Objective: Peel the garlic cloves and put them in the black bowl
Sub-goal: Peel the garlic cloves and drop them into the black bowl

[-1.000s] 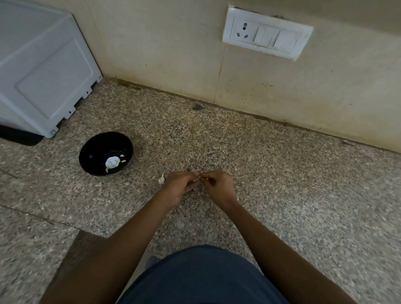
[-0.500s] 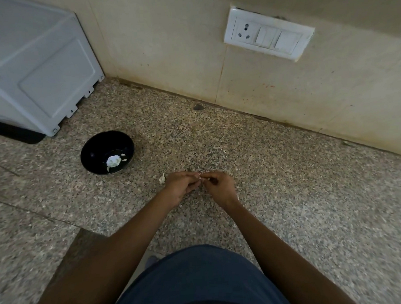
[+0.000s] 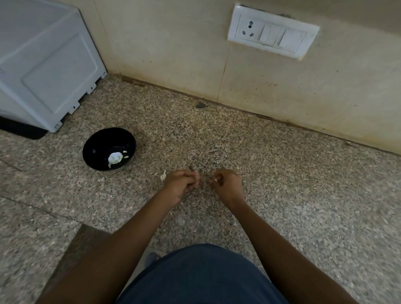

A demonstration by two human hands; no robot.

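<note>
The black bowl (image 3: 95,155) stands on the speckled granite counter (image 3: 289,182), left of my hands. In it lie a white garlic bulb (image 3: 115,157) and small pale cloves. My left hand (image 3: 181,184) has its fingers curled, a small pale bit showing at the fingertips. My right hand (image 3: 226,185) pinches a small white garlic piece (image 3: 214,180) between thumb and finger. A narrow gap separates the two hands. A loose white scrap of garlic skin (image 3: 163,176) lies on the counter just left of my left hand.
A white appliance (image 3: 34,67) stands at the back left on a black mat. A tiled wall with a white socket and switch plate (image 3: 272,32) runs along the back. A dark chip (image 3: 200,104) lies near the wall.
My hands were touching at the fingertips before; now they have pulled slightly apart, the right hand drawing to the right with a white piece.
</note>
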